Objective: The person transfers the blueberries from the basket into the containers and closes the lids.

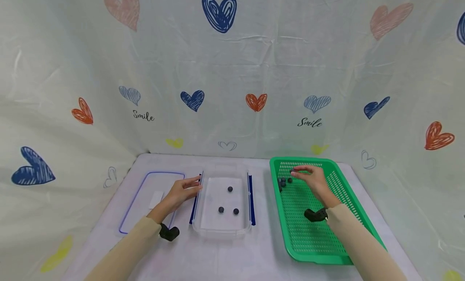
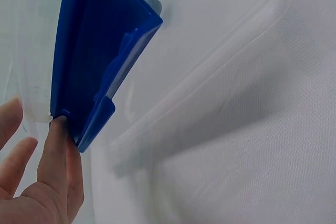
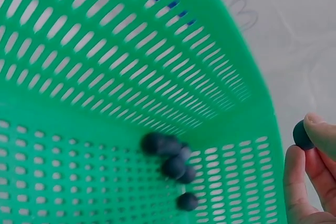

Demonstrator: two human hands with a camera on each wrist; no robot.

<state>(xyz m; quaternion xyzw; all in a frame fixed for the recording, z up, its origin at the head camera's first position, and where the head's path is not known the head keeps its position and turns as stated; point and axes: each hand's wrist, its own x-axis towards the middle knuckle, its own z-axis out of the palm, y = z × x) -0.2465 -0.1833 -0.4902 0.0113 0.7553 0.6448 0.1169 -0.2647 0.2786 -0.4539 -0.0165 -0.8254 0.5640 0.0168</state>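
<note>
Between my right thumb and fingers I pinch a blueberry (image 3: 302,135); in the head view my right hand (image 1: 314,181) is over the far end of the green basket (image 1: 298,254). Several more blueberries (image 3: 173,167) cluster in a corner of that basket. My left hand (image 1: 181,193) holds the left edge of a clear plastic container (image 1: 221,232), fingertips by its hanging blue latch (image 2: 94,56). Inside the container lie three blueberries, one farther back (image 1: 230,189) and two nearer the front.
A clear lid (image 1: 157,173) with a blue seal lies left of the container. Another blue latch (image 1: 252,200) hangs open on the container's right side. The basket has raised, slotted walls. Behind the table hangs a pale curtain (image 1: 232,71) printed with hearts.
</note>
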